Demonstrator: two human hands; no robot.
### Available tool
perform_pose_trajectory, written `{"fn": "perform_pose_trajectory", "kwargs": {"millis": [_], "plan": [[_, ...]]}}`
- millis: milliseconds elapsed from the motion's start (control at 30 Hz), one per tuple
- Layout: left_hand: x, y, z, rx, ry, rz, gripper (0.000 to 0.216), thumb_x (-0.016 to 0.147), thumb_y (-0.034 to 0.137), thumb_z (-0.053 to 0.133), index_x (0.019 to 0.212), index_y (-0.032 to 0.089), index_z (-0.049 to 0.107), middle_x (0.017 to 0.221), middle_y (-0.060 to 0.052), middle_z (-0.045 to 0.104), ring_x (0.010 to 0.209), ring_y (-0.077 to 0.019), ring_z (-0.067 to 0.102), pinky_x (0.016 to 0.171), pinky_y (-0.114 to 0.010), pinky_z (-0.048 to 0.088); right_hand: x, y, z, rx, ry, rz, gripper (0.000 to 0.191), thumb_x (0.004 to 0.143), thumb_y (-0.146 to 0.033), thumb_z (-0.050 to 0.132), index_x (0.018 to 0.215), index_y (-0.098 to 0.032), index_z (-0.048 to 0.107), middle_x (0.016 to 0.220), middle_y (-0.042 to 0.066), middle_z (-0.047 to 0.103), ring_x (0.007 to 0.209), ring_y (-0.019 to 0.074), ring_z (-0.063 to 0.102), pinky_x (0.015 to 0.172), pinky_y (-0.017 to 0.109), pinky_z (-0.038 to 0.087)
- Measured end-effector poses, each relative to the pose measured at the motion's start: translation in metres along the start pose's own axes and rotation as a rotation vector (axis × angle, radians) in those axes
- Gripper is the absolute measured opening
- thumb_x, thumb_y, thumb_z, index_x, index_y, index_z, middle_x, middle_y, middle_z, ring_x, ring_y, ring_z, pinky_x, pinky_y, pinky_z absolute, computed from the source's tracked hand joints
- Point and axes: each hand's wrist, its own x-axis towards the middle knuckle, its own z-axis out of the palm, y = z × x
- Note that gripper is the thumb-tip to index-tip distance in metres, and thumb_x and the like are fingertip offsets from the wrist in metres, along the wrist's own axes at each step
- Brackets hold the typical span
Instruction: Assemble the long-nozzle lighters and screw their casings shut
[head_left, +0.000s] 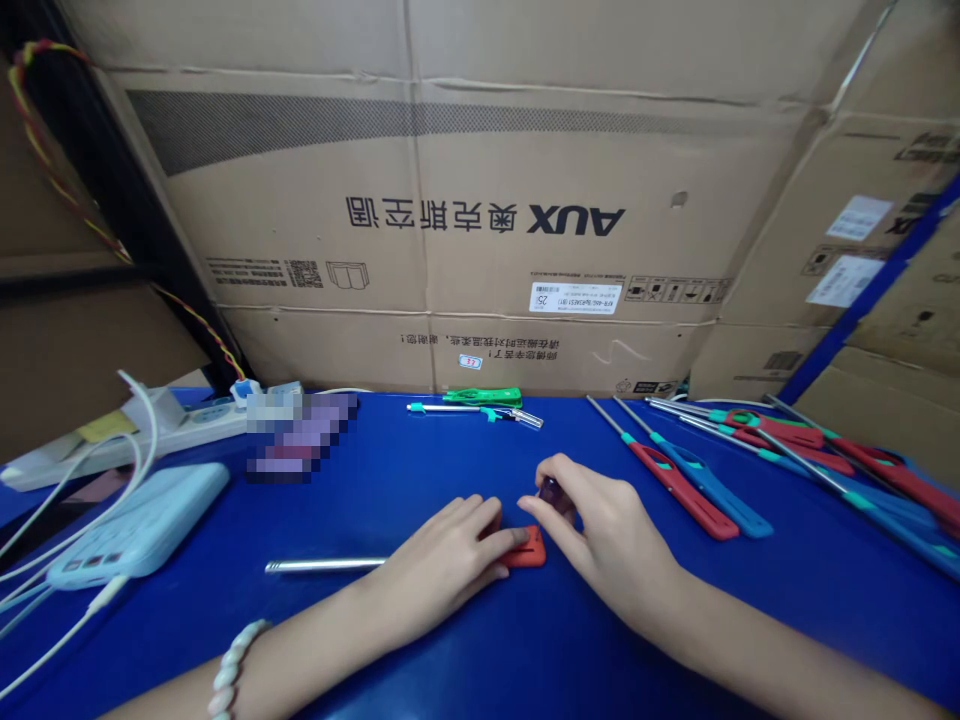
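Observation:
My left hand (450, 560) lies on a long-nosed lighter with a red handle (529, 548), fingers wrapped over the handle and pressing it onto the blue table (420, 470). Its metal tube (322, 566) sticks out to the left. My right hand (600, 530) sits just right of the handle's end, fingertips pinched round a small dark part (551, 490) that is too small to name.
Several red and blue long-nosed lighters (697, 490) lie at the right. A green lighter (484, 398) and a loose metal tube (480, 410) lie near the cardboard boxes (450, 230). A power strip (142, 425), a pale blue power bank (142, 525) and white cables sit at the left.

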Motion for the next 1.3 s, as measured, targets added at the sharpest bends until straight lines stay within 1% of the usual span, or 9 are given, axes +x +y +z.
{"fn": "perform_pose_trajectory", "kwargs": {"millis": [67,167,233,333,433,600,800,1033,1300], "plan": [[0.000,0.001,0.000,0.008,-0.013,-0.007,0.030,0.093,0.024,0.049,0.122,0.024,0.052,0.100,-0.007,0.051,0.089,-0.0223,0.050,0.080,-0.035,0.043,0.000,0.003,0.002,-0.007,-0.009,-0.047,0.007,0.093,-0.023,0.045,0.092,-0.019,0.050,0.080,0.005,0.064,0.065,0.0167,0.062,0.060,0.027,0.048],[0.001,-0.002,0.000,0.011,-0.012,0.014,0.034,0.092,0.024,0.051,0.126,0.026,0.049,0.100,-0.006,0.051,0.088,-0.0218,0.049,0.078,-0.034,0.043,0.005,0.011,-0.004,0.022,-0.065,-0.153,0.017,0.094,-0.022,0.042,0.109,-0.017,0.050,0.095,0.009,0.065,0.078,0.0185,0.064,0.068,0.029,0.051],[0.001,-0.006,0.000,0.005,0.007,0.036,0.035,0.093,0.023,0.049,0.128,0.027,0.048,0.098,-0.005,0.051,0.085,-0.0206,0.048,0.076,-0.032,0.042,0.010,0.016,-0.013,0.078,-0.151,-0.185,0.020,0.093,-0.020,0.044,0.112,-0.017,0.050,0.100,0.009,0.065,0.085,0.0188,0.064,0.073,0.030,0.052],[0.002,-0.011,0.001,-0.011,0.025,0.046,0.035,0.094,0.022,0.048,0.128,0.028,0.048,0.099,-0.005,0.051,0.087,-0.0199,0.047,0.077,-0.031,0.040,0.017,0.018,-0.029,0.211,-0.292,-0.159,0.026,0.094,-0.014,0.042,0.118,-0.020,0.048,0.108,0.008,0.063,0.098,0.0164,0.061,0.084,0.030,0.049],[0.003,-0.012,0.001,-0.038,0.012,0.040,0.037,0.094,0.020,0.048,0.130,0.029,0.047,0.100,-0.004,0.051,0.089,-0.0195,0.047,0.080,-0.032,0.039,0.021,0.018,-0.038,0.314,-0.349,-0.135,0.023,0.093,-0.011,0.041,0.111,-0.020,0.053,0.097,0.004,0.065,0.090,0.0134,0.062,0.081,0.026,0.050],[0.003,-0.010,0.001,-0.054,0.009,0.040,0.036,0.094,0.020,0.047,0.129,0.030,0.048,0.098,-0.004,0.050,0.087,-0.0188,0.046,0.078,-0.030,0.039,0.021,0.019,-0.034,0.330,-0.305,-0.069,0.009,0.089,-0.012,0.048,0.091,-0.019,0.055,0.085,0.002,0.066,0.074,0.0128,0.063,0.069,0.024,0.051],[0.002,-0.010,0.003,-0.028,0.019,0.030,0.037,0.094,0.020,0.048,0.129,0.030,0.047,0.097,-0.003,0.050,0.085,-0.0189,0.045,0.076,-0.030,0.039,0.019,0.018,-0.032,0.300,-0.261,-0.067,0.002,0.086,-0.017,0.056,0.087,-0.018,0.055,0.082,0.002,0.066,0.072,0.0127,0.064,0.068,0.024,0.051],[0.002,-0.008,0.001,-0.028,0.026,0.029,0.038,0.093,0.019,0.049,0.129,0.031,0.048,0.098,-0.003,0.050,0.086,-0.0180,0.046,0.078,-0.029,0.040,0.019,0.017,-0.031,0.321,-0.233,-0.024,0.010,0.085,-0.024,0.061,0.084,-0.018,0.054,0.077,0.002,0.066,0.068,0.0132,0.063,0.063,0.024,0.051],[0.003,-0.007,0.000,-0.021,0.025,0.030,0.036,0.094,0.019,0.048,0.128,0.030,0.049,0.096,-0.003,0.050,0.084,-0.0183,0.046,0.076,-0.029,0.040,0.016,0.016,-0.023,0.327,-0.171,0.037,0.018,0.082,-0.026,0.064,0.078,-0.020,0.048,0.072,0.001,0.064,0.063,0.0135,0.062,0.060,0.024,0.050]]}}
